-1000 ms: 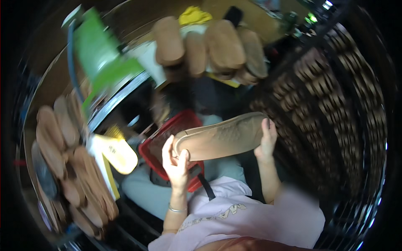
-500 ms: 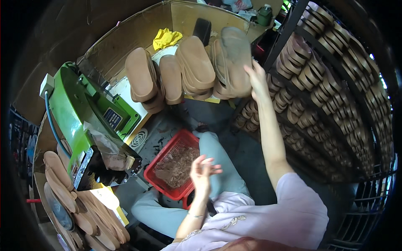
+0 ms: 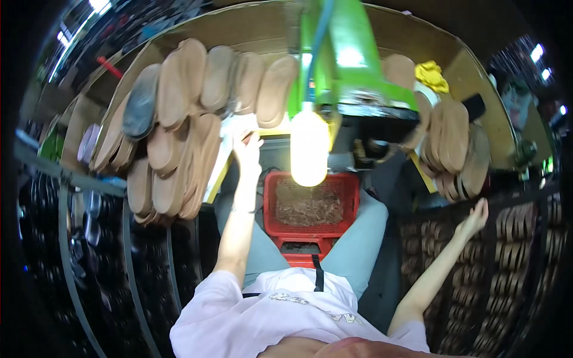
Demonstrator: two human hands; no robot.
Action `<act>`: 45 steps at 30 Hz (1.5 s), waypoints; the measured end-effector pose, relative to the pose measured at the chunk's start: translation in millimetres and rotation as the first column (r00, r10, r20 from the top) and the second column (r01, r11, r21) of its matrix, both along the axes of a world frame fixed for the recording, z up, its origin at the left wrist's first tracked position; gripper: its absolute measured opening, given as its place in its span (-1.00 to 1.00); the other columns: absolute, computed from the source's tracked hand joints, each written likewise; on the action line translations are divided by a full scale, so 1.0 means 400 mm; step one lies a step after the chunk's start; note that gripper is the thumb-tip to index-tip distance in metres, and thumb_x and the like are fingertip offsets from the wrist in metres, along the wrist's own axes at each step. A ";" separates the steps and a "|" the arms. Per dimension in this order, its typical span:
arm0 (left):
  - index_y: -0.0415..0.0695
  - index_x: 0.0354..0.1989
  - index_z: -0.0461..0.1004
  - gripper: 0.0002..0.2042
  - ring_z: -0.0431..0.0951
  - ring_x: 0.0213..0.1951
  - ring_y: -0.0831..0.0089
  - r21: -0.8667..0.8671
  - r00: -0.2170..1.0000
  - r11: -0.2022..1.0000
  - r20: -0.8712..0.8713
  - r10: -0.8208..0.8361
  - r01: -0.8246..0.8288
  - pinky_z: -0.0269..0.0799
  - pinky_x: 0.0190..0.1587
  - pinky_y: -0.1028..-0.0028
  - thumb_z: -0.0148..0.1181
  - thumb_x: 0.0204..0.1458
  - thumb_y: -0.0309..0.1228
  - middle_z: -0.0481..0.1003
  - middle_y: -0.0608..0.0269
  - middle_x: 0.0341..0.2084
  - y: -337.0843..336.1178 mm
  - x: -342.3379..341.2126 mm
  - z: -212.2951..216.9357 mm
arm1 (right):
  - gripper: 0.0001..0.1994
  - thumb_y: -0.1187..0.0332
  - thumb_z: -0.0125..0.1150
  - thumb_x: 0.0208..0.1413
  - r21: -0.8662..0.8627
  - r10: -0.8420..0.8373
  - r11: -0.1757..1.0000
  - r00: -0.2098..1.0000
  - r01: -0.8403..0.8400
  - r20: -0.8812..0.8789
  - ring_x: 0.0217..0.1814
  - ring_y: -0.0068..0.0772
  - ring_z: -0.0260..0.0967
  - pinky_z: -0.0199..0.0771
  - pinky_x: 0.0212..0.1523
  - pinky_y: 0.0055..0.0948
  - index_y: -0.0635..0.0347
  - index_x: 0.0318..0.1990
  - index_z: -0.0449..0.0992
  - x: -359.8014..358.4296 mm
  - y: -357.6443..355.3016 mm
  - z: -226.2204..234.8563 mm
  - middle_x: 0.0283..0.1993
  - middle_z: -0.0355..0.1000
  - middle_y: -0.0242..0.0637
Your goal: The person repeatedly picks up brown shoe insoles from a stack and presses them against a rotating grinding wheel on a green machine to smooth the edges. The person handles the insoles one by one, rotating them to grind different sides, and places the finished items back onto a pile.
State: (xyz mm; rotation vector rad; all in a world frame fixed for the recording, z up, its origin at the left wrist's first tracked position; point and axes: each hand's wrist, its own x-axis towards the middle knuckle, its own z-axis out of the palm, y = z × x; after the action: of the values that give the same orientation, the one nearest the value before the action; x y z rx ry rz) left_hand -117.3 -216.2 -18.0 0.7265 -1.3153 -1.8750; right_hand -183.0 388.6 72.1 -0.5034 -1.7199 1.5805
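Observation:
My left hand [image 3: 248, 154] reaches up at the edge of the white work surface, close to the tan shoe soles [image 3: 277, 90] left of the green machine [image 3: 352, 53]. Its fingers look apart and slightly bent; I see nothing in them. My right hand [image 3: 473, 219] hangs out to the right, just below a stack of soles [image 3: 450, 136] and apart from it. Its blurred fingers are loosely extended, with no object visible in them. A glowing lamp [image 3: 309, 149] hangs before the machine and hides part of its lower front.
A red basket [image 3: 270, 206] holding brown scraps stands between my knees. Piled soles [image 3: 169, 194] and a dark oval piece [image 3: 141, 101] lie at left. A yellow cloth [image 3: 432, 76] sits behind the right stack. Cardboard walls [image 3: 250, 28] enclose the work area; racks of soles [image 3: 501, 262] stand at right.
The view has swung left, bringing the machine to the middle. My right hand has come away from the right-hand sole stack. My left hand has moved from above my lap to the left-hand soles.

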 end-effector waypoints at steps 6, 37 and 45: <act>-0.20 0.06 0.21 -0.58 0.47 -0.28 0.40 0.063 0.982 0.998 0.187 -0.018 0.006 0.60 -0.32 0.35 0.19 0.04 -0.50 0.26 0.08 -0.10 -0.064 -0.116 0.011 | -0.71 0.49 0.19 0.12 0.163 0.051 0.985 0.998 -0.055 0.026 0.04 -0.43 0.30 0.28 0.11 -0.47 0.31 0.01 0.40 0.120 -0.190 -0.107 0.01 0.38 -0.25; -0.27 -0.20 0.47 -0.66 0.51 -0.22 0.46 -0.409 1.000 0.912 0.008 0.029 -0.023 0.43 -0.15 0.49 0.36 -0.23 -0.64 0.51 0.17 -0.28 0.237 0.519 0.245 | 0.12 0.09 0.48 -0.17 -0.715 0.986 -0.127 -0.007 -0.688 -0.168 0.20 -0.23 0.26 0.52 -0.06 -0.35 0.05 0.42 -0.28 0.372 -0.744 -0.226 0.32 0.07 -0.08; -0.33 -0.03 0.42 -0.66 0.52 -0.24 0.50 -0.005 0.812 0.814 -0.070 -0.579 0.580 0.44 -0.12 0.51 0.24 -0.01 -0.54 0.54 0.19 -0.25 0.372 0.271 0.154 | -0.71 0.60 0.32 -0.07 -0.673 0.944 0.311 0.132 -0.671 0.303 -0.43 -0.47 0.46 0.56 -0.50 -0.50 0.39 -0.15 0.45 0.522 -0.500 -0.310 -0.26 0.50 -0.20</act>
State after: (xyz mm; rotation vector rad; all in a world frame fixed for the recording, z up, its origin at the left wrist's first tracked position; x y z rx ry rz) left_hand -9.0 -67.4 43.7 0.2632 -1.6015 -2.3622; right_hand 25.7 188.6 -51.8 -0.2466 -2.5019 2.9230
